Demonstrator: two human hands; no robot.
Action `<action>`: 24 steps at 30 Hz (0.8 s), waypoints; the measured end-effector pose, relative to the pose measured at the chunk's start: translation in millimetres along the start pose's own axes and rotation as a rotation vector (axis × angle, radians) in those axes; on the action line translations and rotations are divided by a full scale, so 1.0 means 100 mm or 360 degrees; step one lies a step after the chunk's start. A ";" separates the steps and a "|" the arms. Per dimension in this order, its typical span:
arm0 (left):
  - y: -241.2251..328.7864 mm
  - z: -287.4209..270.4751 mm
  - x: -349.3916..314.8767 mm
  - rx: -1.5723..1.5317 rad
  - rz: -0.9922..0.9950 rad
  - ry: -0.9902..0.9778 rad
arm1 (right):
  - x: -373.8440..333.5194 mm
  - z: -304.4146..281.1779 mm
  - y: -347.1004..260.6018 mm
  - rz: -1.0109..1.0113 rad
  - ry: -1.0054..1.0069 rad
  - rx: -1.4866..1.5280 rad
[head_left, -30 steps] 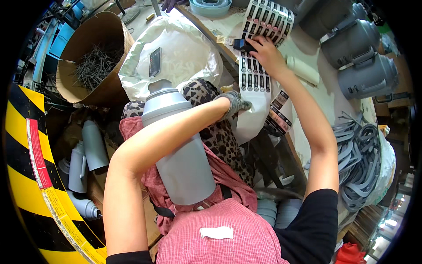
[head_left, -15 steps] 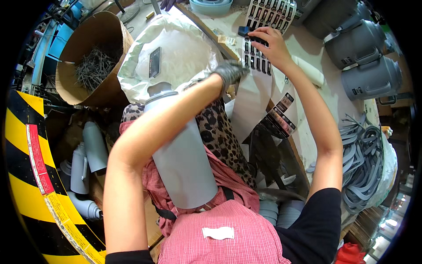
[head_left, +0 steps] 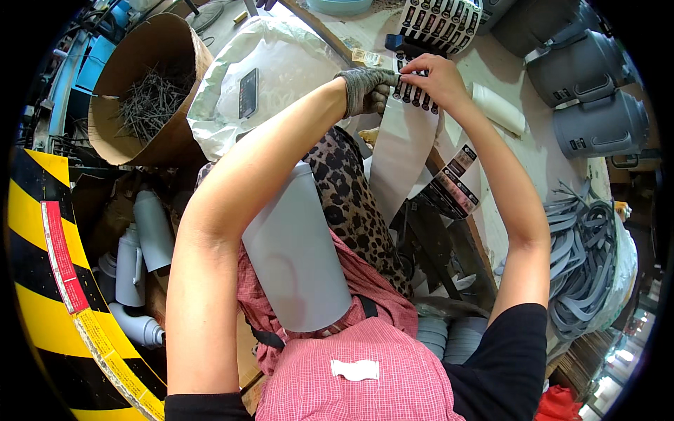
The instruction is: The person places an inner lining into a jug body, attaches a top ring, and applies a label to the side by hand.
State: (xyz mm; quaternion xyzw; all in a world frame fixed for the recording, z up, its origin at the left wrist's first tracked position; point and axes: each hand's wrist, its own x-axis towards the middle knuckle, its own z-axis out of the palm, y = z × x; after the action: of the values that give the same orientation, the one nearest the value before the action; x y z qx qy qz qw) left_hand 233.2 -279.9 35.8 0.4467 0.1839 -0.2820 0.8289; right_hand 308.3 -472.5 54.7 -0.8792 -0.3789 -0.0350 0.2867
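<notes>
A strip of black labels on white backing paper (head_left: 403, 144) hangs over the table's edge toward my lap. My left hand (head_left: 366, 91), in a grey glove, is closed with its fingertips at the strip's left edge. Bare, my right hand (head_left: 439, 81) pinches at the label rows from the other side, its thumb and forefinger meeting the left fingertips. Exactly what lies between the fingertips is too small to make out. Across my lap rests a grey cylindrical jug body (head_left: 298, 259), its far end hidden behind my left forearm.
The label roll (head_left: 441, 24) stands beyond my hands. Grey lidded jugs (head_left: 600, 126) line the right, near a bundle of grey straps (head_left: 579, 259). At left are a cardboard drum (head_left: 151, 91) of thin dark pieces and a plastic-covered surface (head_left: 281, 63) bearing a small dark panel.
My right hand has drawn back from the dark block by the roll, down to the label rows. My left hand has risen to meet it there, its fingers curled.
</notes>
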 end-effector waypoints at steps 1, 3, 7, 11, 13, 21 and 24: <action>0.00 0.00 0.02 0.0009 -0.0032 0.0043 | -0.02 -0.01 -0.04 -0.0003 -0.0024 -0.0001; 0.00 0.00 0.06 -0.0219 0.0001 -0.0093 | -0.07 -0.02 -0.12 -0.0148 0.0117 -0.0204; 0.00 -0.02 0.09 -0.0298 -0.0003 -0.0237 | -0.16 -0.03 -0.23 -0.0396 0.0285 -0.0512; -0.02 -0.03 0.09 -0.0298 0.0014 -0.0249 | -0.19 -0.05 -0.26 -0.0462 0.0328 -0.0572; -0.03 -0.02 0.10 -0.0335 0.0035 -0.0311 | -0.19 -0.06 -0.26 -0.0488 0.0345 -0.0599; -0.03 -0.07 0.13 -0.0408 0.0122 -0.0413 | -0.30 -0.01 -0.28 -0.0573 0.0566 -0.0759; -0.05 -0.04 0.14 -0.0462 0.0130 -0.0438 | -0.30 0.01 -0.30 -0.0567 0.0591 -0.0755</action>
State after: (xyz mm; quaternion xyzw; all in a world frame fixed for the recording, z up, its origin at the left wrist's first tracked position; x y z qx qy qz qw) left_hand 240.7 -282.6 23.2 0.2868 0.0894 -0.2770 0.9127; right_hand 266.0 -475.1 59.8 -0.8201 -0.4490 -0.3309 0.1279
